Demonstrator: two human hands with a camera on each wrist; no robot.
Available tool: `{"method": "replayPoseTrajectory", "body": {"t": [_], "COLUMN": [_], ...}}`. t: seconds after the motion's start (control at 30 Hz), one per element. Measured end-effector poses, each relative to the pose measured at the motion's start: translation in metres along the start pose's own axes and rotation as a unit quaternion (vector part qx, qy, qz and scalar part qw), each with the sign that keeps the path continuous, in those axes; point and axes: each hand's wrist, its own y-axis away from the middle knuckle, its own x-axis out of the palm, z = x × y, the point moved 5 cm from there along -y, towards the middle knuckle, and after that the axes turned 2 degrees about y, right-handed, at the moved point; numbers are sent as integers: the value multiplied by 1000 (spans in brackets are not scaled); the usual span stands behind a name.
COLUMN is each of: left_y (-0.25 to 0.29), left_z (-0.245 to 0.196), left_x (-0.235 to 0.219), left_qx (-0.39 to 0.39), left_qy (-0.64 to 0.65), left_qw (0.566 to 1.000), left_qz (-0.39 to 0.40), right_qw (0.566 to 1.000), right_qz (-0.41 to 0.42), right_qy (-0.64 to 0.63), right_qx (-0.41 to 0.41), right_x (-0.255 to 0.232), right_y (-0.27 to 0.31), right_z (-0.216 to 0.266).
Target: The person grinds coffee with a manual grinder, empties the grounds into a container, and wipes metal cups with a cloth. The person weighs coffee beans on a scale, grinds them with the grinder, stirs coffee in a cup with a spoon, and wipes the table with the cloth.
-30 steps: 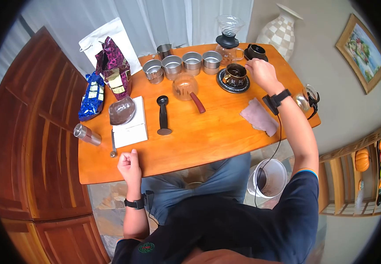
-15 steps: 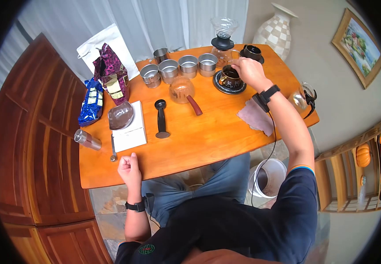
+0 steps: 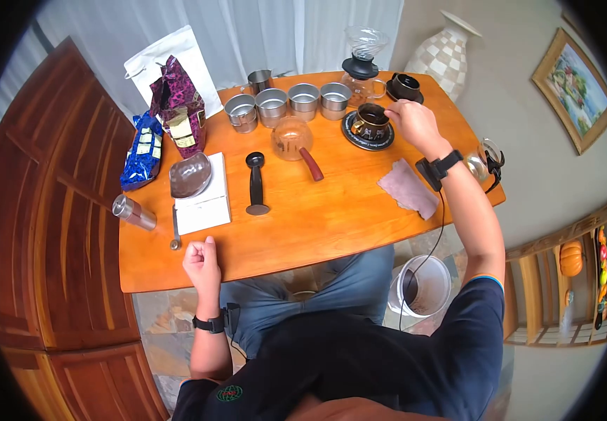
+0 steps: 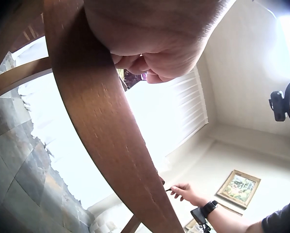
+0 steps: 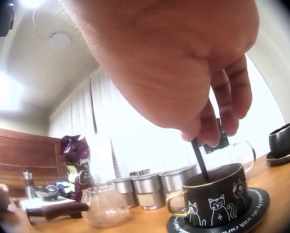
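At the table's back right, my right hand [image 3: 415, 123] pinches a thin black stick [image 5: 200, 160] between thumb and fingertips. The stick slants down into a black cup [image 5: 215, 201] with white cat drawings and a gold handle; its lower end is hidden inside. Under the cup is a black saucer [image 5: 259, 204] with white lettering. My left hand [image 3: 201, 265] rests at the front left edge of the table, fingers loosely curled, thumb up, holding nothing. Near it lie a small crank [image 3: 175, 235] and a white flat slab [image 3: 204, 210] bearing a brown bowl [image 3: 190, 175].
Left of the cup stand several metal tins [image 3: 304, 102] and a glass pot [image 3: 291, 137] with a red-brown handle. Behind are a dripper on a glass server [image 3: 366, 67] and a second black cup [image 3: 406, 85]. A cloth [image 3: 408, 188] lies in front; a bucket [image 3: 436, 288] stands below.
My right hand has swung left over the cup and back to its right side, with its fingertips staying near the rim. My left hand has stayed at the table edge. The head view has shifted slightly.
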Motion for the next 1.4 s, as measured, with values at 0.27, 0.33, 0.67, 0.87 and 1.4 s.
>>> {"method": "replayPoseTrajectory", "body": {"t": [0.27, 0.33, 0.67, 0.87, 1.4], "left_y": [0, 0, -2, -2, -1], "left_z": [4, 4, 6, 5, 6], "left_x": [-2, -3, -2, -2, -3], "left_qx": [20, 12, 17, 16, 19], "left_qy": [14, 21, 13, 11, 12], "left_qw": [1000, 1000, 1000, 1000, 1000], "left_qz": [-7, -7, -7, 0, -2], "right_qw": [1000, 1000, 999, 1000, 999], "right_qz": [-1, -4, 12, 10, 8], "right_qy": [-6, 0, 39, 24, 51], "right_qx": [1, 8, 22, -2, 19], "right_x": [19, 22, 2, 6, 15], "right_y": [-22, -24, -5, -6, -18], "right_z": [4, 0, -6, 5, -8]}}
